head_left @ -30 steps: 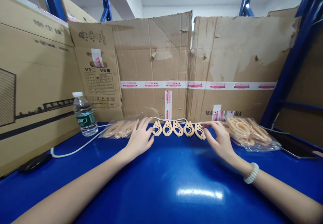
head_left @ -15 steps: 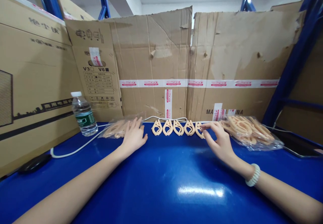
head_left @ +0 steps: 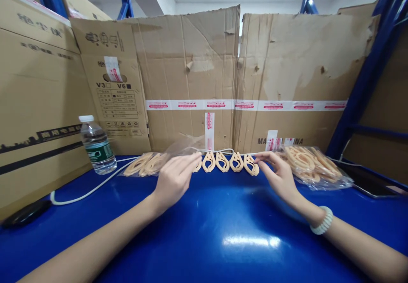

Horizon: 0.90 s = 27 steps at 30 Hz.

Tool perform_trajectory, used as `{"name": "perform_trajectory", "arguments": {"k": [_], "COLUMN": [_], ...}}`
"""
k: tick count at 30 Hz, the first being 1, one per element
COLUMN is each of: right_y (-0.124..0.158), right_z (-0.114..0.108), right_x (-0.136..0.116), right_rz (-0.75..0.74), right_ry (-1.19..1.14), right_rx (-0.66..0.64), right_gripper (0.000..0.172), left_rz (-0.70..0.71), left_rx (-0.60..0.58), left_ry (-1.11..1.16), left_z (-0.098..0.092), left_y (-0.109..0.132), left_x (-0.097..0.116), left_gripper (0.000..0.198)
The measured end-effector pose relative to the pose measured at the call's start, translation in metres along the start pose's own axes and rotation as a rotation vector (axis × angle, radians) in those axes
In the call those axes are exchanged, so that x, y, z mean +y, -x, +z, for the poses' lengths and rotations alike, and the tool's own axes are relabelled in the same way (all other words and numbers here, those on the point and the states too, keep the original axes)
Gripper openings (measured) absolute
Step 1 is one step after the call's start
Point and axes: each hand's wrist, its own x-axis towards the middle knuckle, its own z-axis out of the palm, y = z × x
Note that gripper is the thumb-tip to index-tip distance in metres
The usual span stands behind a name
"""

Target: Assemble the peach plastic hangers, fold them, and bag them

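Observation:
Several beige folded hangers (head_left: 222, 162) stand side by side in a row at the back of the blue table. My left hand (head_left: 175, 179) is at the row's left end, fingers stretched out and close together, partly covering the leftmost hanger (head_left: 197, 165). Just behind it, clear film rises from a plastic bag (head_left: 145, 164) of similar hangers; whether the hand touches the film I cannot tell. My right hand (head_left: 277, 174) is open and curved, its fingertips at the upper right edge of the rightmost hanger (head_left: 251, 166).
Another clear bag of hangers (head_left: 314, 164) lies to the right, beside a dark flat device (head_left: 369, 183). On the left are a water bottle (head_left: 98, 149), a white cable (head_left: 92, 196) and a black object (head_left: 27, 213). Cardboard sheets (head_left: 191, 79) wall off the back.
My left hand has moved right, off the left bag and over the row's left end, and film now stands up behind it. My right hand stays by the rightmost hanger. The view has shifted slightly.

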Motion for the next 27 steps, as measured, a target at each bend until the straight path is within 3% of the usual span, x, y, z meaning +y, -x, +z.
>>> {"name": "perform_trajectory", "arguments": {"k": [6,11,15,19,23,27], "right_y": [-0.011,-0.017,-0.016,-0.010,-0.008,-0.016], "right_z": [-0.009,-0.017,-0.015,-0.005,0.001,-0.002], "right_x": [0.013,0.009,-0.001,-0.010,-0.012,-0.014], "right_rz": [0.132,0.148,0.123,0.069,0.003,-0.052], "right_ry": [-0.103,-0.122,-0.106,-0.068,-0.026,0.046], "right_rx": [0.057,0.057,-0.054,-0.211,-0.275,-0.326], "right_gripper": [0.017,0.016,0.015,0.017,0.016,0.015], "left_rz": [0.461,0.616,0.559,0.406,0.241,0.054], "left_rx": [0.081,0.146,0.056,-0.100,-0.193,-0.188], "left_ry": [0.359,0.483,0.576,0.759,0.935,1.093], "left_z": [-0.012,-0.018,-0.016,-0.013,-0.017,-0.023], "left_y": [-0.005,-0.009,-0.009,-0.004,-0.001,-0.006], "left_x": [0.032,0.052,0.061,0.062,0.062,0.061], "left_gripper": [0.030,0.019,0.015,0.027,0.026,0.018]}}
